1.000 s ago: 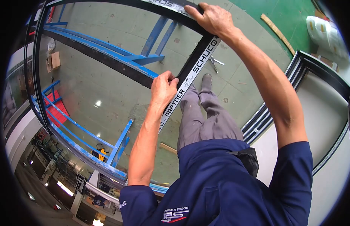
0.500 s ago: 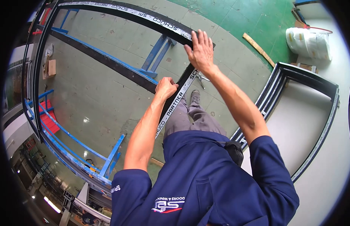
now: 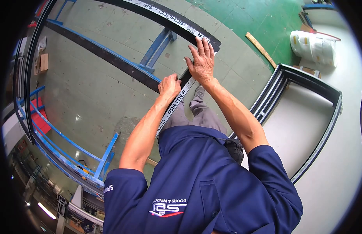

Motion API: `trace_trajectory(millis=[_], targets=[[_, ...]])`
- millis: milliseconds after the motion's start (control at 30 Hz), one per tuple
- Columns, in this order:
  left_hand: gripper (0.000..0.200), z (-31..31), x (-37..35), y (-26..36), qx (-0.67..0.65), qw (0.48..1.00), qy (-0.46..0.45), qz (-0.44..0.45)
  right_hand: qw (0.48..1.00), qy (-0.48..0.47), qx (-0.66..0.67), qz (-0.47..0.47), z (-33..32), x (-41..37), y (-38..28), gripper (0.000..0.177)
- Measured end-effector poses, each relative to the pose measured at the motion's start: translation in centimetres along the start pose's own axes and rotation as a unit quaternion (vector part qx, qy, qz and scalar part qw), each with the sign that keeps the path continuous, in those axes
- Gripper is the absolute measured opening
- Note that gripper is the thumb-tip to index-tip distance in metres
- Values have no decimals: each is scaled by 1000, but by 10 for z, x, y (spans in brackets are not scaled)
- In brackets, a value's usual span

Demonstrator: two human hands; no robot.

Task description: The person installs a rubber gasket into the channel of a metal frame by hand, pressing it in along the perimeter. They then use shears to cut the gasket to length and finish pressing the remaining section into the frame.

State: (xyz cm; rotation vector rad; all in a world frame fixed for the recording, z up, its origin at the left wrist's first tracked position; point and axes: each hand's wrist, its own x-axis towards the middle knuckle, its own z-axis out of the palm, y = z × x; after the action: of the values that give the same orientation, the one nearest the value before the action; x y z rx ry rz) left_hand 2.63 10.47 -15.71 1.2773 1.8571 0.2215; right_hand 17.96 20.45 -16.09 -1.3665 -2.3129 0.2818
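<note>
A large black frame (image 3: 204, 36) with white printed protective tape (image 3: 177, 102) lies in front of me, its corner near my right hand. My right hand (image 3: 201, 65) rests flat on the short side just below that corner, fingers spread. My left hand (image 3: 170, 86) is closed at the inner edge of the same side, fingers curled against the profile. Whatever is between those fingers is hidden. A black bar with a blue edge (image 3: 110, 58) runs under the frame and ends beside my left hand.
Blue metal stands (image 3: 157, 48) support the frame. Another black frame (image 3: 329, 87) leans at the right on a white surface. A wooden strip (image 3: 261, 50) and a plastic-wrapped white roll (image 3: 313, 48) lie beyond. A red item (image 3: 40, 117) sits at the left.
My right hand has slid a little from the corner along the short side, closer to my left hand. The left hand stays closed at the inner edge. The whole view has shifted slightly.
</note>
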Motion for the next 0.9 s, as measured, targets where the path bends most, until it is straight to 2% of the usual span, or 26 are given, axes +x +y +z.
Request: trace_trajectory(millis=[33,67,133,167,200,300,367,400,433,500,567,633,700,800,900], targets=[[23,3,-5,-2,1,1000,23,18,1000,-11,9,-16,-5,1,0,48],[22,15,-9,-14,-4,992,96,88,998,-12,16,-53,-11,2,0,45],[14,19,-28,-25,-9,977,168,128,970,-163,75,-165,-17,12,11,42],[13,23,-41,-34,-5,968,206,144,940,-246,103,-215,-16,12,15,40],[14,24,-57,-41,-21,967,229,107,912,-306,113,-248,-12,14,18,34],[23,30,-82,-60,-76,960,268,5,845,-488,83,-200,-14,47,0,33],[26,31,-89,-63,-138,959,241,-59,802,-525,74,-273,0,59,-4,30],[28,27,-91,-66,-180,962,174,-109,783,-548,64,-286,5,63,-9,27],[29,31,-94,-74,-216,956,158,-121,763,-572,53,-296,10,66,-13,25],[26,37,-105,-79,-237,941,223,-87,747,-577,87,-320,15,68,-13,19],[21,29,-121,-67,-167,944,273,-83,746,-553,105,-356,18,68,-10,17],[20,38,-132,-71,-167,927,324,-84,743,-522,108,-404,29,64,-1,18],[19,43,-136,-68,-197,909,358,-85,744,-525,84,-404,26,62,-6,18],[18,41,-131,-65,-250,897,362,-49,739,-501,61,-447,26,61,-13,19],[15,45,-131,-67,-216,903,372,-18,712,-491,26,-501,27,62,-21,18]])
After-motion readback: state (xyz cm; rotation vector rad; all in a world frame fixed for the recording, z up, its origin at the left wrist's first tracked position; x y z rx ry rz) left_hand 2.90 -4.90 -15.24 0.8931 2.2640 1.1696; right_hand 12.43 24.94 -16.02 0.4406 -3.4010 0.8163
